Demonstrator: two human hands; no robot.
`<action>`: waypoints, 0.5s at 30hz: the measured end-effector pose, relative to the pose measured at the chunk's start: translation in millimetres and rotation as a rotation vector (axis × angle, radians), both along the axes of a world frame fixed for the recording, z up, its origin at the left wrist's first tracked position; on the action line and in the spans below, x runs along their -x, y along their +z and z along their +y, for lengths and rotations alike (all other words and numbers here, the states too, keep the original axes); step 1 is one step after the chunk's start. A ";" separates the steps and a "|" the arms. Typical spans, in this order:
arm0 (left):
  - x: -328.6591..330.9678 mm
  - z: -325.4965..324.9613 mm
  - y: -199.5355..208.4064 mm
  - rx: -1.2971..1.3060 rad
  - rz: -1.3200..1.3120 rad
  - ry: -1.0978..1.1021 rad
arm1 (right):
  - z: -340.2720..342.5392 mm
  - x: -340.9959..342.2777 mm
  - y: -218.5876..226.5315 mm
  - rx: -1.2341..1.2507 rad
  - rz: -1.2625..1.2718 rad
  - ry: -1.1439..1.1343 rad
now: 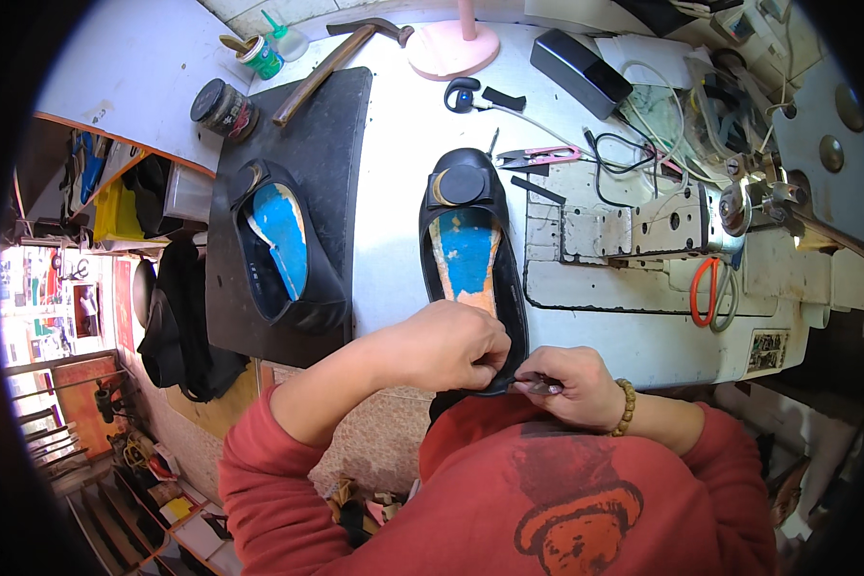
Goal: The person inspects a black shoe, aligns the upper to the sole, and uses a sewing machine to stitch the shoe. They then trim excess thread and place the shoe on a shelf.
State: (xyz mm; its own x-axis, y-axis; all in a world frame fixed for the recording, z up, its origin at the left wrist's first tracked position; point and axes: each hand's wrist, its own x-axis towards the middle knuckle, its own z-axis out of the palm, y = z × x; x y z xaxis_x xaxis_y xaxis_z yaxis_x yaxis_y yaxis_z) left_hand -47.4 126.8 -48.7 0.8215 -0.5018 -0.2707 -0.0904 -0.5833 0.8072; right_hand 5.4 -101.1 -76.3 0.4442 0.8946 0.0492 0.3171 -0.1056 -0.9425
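A black flat shoe (511, 278) with a round ornament on its toe lies in front of me, heel toward my body. Its inside shows a worn blue and tan bottom. My left hand (446, 346) is closed on the shoe at the heel, its fingertips curled over the inner side of the rim. Close to the outside of the heel, my right hand (574, 384) is pinching a small dark metal tool (540, 388), mostly hidden by the fingers, so its exact kind cannot be made out. The matching black shoe (322, 288) rests on a black mat to the left.
The black mat (302, 125) carries a hammer (326, 72). A dark jar (225, 110) and a green tin (261, 60) stand behind. Pink-handled thread snips (542, 156), cables and a black box (581, 72) lie beyond the shoe. A sewing machine (677, 221) and red-handled scissors (705, 293) are at right.
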 end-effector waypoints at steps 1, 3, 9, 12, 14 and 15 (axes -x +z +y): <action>2.3 0.6 0.3 0.002 -0.055 0.022 | 0.3 -0.9 1.4 -0.002 -0.008 0.005; 7.1 2.7 1.2 0.013 -0.094 0.105 | 0.7 -2.3 3.3 0.003 -0.028 0.013; 12.1 2.9 -1.4 -0.001 -0.126 0.055 | 0.9 -3.3 1.6 -0.005 -0.048 0.049; 9.1 0.7 -2.7 0.003 -0.193 0.031 | 0.5 -2.5 -1.4 -0.041 -0.040 0.041; 6.5 -0.9 -2.0 0.028 -0.197 0.033 | 0.3 -2.0 -3.1 -0.036 -0.035 0.045; 5.4 -1.7 -1.0 0.051 -0.178 0.027 | 0.3 -1.8 -3.7 -0.037 -0.025 0.042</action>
